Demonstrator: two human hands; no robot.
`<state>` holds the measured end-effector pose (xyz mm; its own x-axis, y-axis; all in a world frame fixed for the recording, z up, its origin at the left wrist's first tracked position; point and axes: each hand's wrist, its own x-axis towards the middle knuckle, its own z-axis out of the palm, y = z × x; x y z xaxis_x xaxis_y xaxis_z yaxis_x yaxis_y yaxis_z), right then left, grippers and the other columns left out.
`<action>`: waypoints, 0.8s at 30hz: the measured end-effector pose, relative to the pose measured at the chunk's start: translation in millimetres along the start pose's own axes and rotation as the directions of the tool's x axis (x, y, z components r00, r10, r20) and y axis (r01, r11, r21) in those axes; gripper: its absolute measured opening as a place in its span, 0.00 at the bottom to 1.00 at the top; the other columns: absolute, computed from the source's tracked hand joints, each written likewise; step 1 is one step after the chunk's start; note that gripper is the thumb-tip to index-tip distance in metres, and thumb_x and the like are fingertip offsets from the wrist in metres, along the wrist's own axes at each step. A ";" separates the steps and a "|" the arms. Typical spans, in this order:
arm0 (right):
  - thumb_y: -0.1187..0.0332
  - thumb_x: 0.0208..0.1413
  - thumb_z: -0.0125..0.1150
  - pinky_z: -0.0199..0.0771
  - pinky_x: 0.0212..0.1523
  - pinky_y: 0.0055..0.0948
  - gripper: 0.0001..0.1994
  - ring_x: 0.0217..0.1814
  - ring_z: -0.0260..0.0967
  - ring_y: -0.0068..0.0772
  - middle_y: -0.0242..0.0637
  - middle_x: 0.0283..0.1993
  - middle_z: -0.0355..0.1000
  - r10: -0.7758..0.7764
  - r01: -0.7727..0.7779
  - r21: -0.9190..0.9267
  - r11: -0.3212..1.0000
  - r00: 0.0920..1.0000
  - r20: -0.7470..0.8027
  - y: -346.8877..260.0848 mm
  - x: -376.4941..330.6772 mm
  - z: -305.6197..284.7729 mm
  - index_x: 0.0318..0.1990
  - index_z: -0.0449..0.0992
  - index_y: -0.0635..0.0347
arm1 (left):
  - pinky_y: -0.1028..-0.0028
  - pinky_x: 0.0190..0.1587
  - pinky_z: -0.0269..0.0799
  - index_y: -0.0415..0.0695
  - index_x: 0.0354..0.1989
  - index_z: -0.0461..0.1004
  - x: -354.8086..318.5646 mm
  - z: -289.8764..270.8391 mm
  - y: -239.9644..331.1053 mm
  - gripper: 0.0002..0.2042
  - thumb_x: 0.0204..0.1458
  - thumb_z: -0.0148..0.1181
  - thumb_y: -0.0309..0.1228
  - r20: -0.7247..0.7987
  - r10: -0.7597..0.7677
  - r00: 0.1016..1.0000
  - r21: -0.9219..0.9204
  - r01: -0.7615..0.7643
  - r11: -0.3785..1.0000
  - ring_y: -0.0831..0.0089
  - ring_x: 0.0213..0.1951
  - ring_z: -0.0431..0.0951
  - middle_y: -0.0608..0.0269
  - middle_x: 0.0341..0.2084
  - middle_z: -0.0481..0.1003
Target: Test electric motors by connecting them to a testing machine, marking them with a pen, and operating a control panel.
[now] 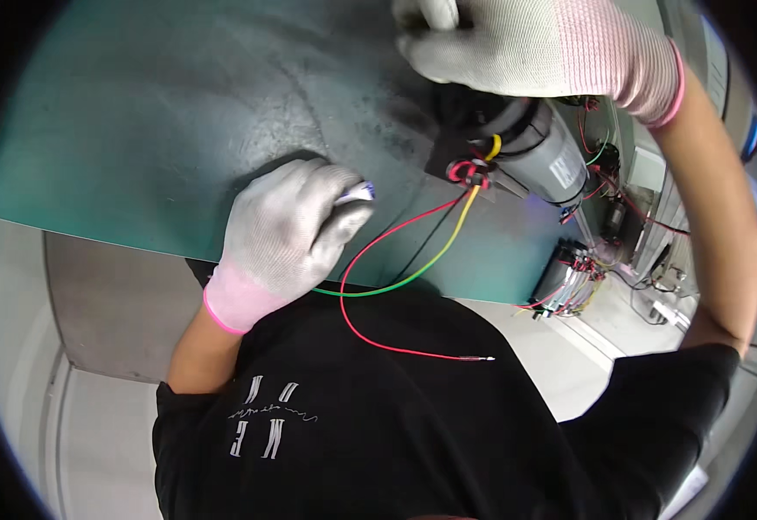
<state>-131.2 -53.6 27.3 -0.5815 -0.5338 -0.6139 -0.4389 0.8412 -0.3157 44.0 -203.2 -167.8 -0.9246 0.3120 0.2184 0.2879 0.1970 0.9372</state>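
Note:
My left hand, in a whitish knit glove with a pink cuff, is closed over the green table. A small white and blue piece shows between its thumb and fingers; its kind is unclear. My right hand, gloved alike, is curled above the dark end of a grey cylindrical motor; what its fingers hold is hidden. From the motor comes a wire bundle. Its red wire loops over my shirt to a bare metal tip. A yellow-green wire runs toward my left wrist.
The green tabletop spreads under both hands, its near edge against my body. At right lies another motor with many wires, and farther back are more wired parts. A grey panel stands below the table's left side.

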 end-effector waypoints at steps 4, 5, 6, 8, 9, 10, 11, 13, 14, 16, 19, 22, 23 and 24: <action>0.63 0.59 0.64 0.82 0.41 0.47 0.13 0.39 0.82 0.55 0.57 0.30 0.79 0.032 0.042 -0.181 0.982 0.922 0.386 -13.2 33.4 1.6 0.33 0.81 0.68 | 0.62 0.35 0.76 0.40 0.40 0.79 -2.0 -4.0 -4.1 0.09 0.53 0.71 0.27 0.010 0.057 0.998 -0.114 -0.055 0.992 0.54 0.31 0.79 0.54 0.30 0.78; 0.61 0.60 0.64 0.82 0.41 0.46 0.15 0.39 0.82 0.55 0.57 0.30 0.79 0.057 0.019 -0.178 0.984 0.910 0.411 -15.0 36.4 2.4 0.33 0.81 0.68 | 0.62 0.35 0.76 0.38 0.41 0.79 -0.6 -6.3 -3.6 0.10 0.52 0.71 0.26 0.016 0.081 0.997 -0.146 -0.078 0.986 0.54 0.30 0.79 0.54 0.30 0.79; 0.60 0.61 0.63 0.82 0.41 0.46 0.16 0.39 0.82 0.55 0.57 0.30 0.79 0.081 -0.004 -0.175 0.984 0.898 0.433 -16.0 38.8 2.9 0.34 0.81 0.68 | 0.62 0.35 0.76 0.38 0.41 0.79 0.5 -8.2 -2.5 0.10 0.52 0.71 0.26 0.015 0.077 0.997 -0.159 -0.073 0.985 0.54 0.30 0.79 0.54 0.30 0.79; 0.59 0.62 0.62 0.82 0.42 0.46 0.17 0.39 0.83 0.55 0.57 0.30 0.79 0.109 -0.032 -0.172 0.985 0.881 0.461 -18.5 41.5 2.8 0.34 0.81 0.68 | 0.62 0.35 0.76 0.39 0.41 0.79 2.3 -11.3 -0.9 0.10 0.52 0.71 0.26 0.047 0.071 0.996 -0.148 -0.063 0.987 0.54 0.31 0.80 0.53 0.30 0.79; 0.58 0.62 0.62 0.82 0.42 0.46 0.17 0.39 0.83 0.55 0.56 0.30 0.79 0.136 -0.051 -0.187 0.981 0.870 0.473 -19.8 42.8 2.3 0.34 0.81 0.68 | 0.62 0.35 0.76 0.39 0.42 0.79 2.7 -12.2 -0.2 0.11 0.51 0.71 0.26 0.058 0.083 0.995 -0.143 -0.074 0.987 0.54 0.31 0.80 0.53 0.30 0.79; 0.58 0.63 0.62 0.83 0.42 0.46 0.17 0.39 0.83 0.54 0.56 0.30 0.79 0.161 -0.069 -0.202 0.977 0.860 0.484 -20.6 44.4 2.1 0.34 0.81 0.68 | 0.62 0.35 0.76 0.39 0.42 0.79 3.1 -12.6 -0.3 0.11 0.51 0.71 0.26 0.063 0.067 0.996 -0.145 -0.057 0.988 0.54 0.31 0.80 0.53 0.30 0.79; 0.58 0.63 0.62 0.83 0.42 0.46 0.18 0.39 0.83 0.54 0.56 0.30 0.79 0.173 -0.077 -0.209 0.975 0.853 0.492 -21.2 46.0 1.4 0.34 0.81 0.68 | 0.62 0.35 0.76 0.39 0.42 0.80 2.7 -12.4 -0.1 0.11 0.51 0.71 0.26 0.063 0.067 0.996 -0.147 -0.058 0.987 0.54 0.31 0.80 0.53 0.30 0.79; 0.58 0.63 0.62 0.83 0.42 0.45 0.18 0.39 0.83 0.53 0.55 0.30 0.79 0.246 -0.127 -0.255 0.959 0.817 0.521 -23.1 49.4 -0.8 0.34 0.81 0.68 | 0.62 0.35 0.76 0.39 0.44 0.81 1.8 -11.3 -0.3 0.12 0.51 0.71 0.26 0.045 0.080 0.996 -0.157 -0.072 0.985 0.56 0.30 0.80 0.53 0.30 0.79; 0.58 0.63 0.62 0.83 0.43 0.45 0.18 0.39 0.83 0.53 0.55 0.30 0.79 0.306 -0.165 -0.296 0.941 0.787 0.536 -24.4 51.0 -2.6 0.35 0.81 0.68 | 0.62 0.35 0.76 0.39 0.44 0.81 1.5 -10.4 -0.4 0.12 0.51 0.71 0.26 0.063 0.071 0.996 -0.151 -0.061 0.987 0.56 0.30 0.80 0.53 0.30 0.79; 0.58 0.63 0.62 0.84 0.43 0.45 0.18 0.39 0.83 0.53 0.55 0.30 0.80 0.363 -0.198 -0.337 0.920 0.753 0.549 -27.9 53.9 -5.3 0.35 0.81 0.68 | 0.62 0.34 0.75 0.39 0.46 0.81 0.6 -8.5 -0.6 0.14 0.50 0.72 0.26 -0.007 0.074 0.997 -0.141 -0.075 0.987 0.57 0.30 0.80 0.54 0.30 0.79; 0.58 0.63 0.62 0.84 0.43 0.44 0.18 0.38 0.83 0.51 0.53 0.29 0.80 0.414 -0.253 -0.342 0.905 0.706 0.574 -33.3 55.7 -4.6 0.35 0.82 0.68 | 0.63 0.34 0.75 0.39 0.47 0.82 0.6 -7.2 -1.5 0.15 0.50 0.72 0.25 -0.020 0.077 0.997 -0.138 -0.079 0.987 0.58 0.30 0.80 0.54 0.30 0.79; 0.59 0.64 0.62 0.84 0.42 0.44 0.17 0.36 0.83 0.49 0.52 0.28 0.80 0.407 -0.247 -0.348 0.904 0.747 0.526 -34.9 54.8 3.4 0.34 0.82 0.68 | 0.64 0.34 0.76 0.39 0.48 0.82 0.4 -9.5 -1.9 0.16 0.50 0.72 0.25 0.021 0.072 0.997 -0.133 -0.069 0.989 0.59 0.30 0.80 0.55 0.31 0.80; 0.59 0.64 0.62 0.83 0.42 0.44 0.17 0.36 0.83 0.49 0.52 0.28 0.80 0.402 -0.243 -0.351 0.904 0.760 0.511 -32.1 53.1 4.5 0.34 0.82 0.68 | 0.65 0.34 0.76 0.39 0.48 0.82 0.4 -10.7 -1.6 0.16 0.50 0.72 0.25 0.036 0.062 0.997 -0.141 -0.056 0.988 0.59 0.30 0.80 0.55 0.31 0.80; 0.59 0.64 0.61 0.83 0.41 0.45 0.17 0.35 0.83 0.48 0.51 0.28 0.80 0.398 -0.240 -0.353 0.904 0.772 0.496 -30.4 51.3 6.0 0.34 0.81 0.68 | 0.66 0.34 0.76 0.39 0.48 0.83 0.4 -11.8 -0.7 0.15 0.51 0.73 0.26 0.048 0.051 0.998 -0.147 -0.044 0.988 0.60 0.30 0.81 0.55 0.31 0.81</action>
<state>-143.6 -106.0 1.1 -0.2838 -0.0347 -0.9583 -0.4993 0.8585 0.1168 40.5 -214.1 -165.2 -0.8955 0.3664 0.2527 0.2882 0.0445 0.9565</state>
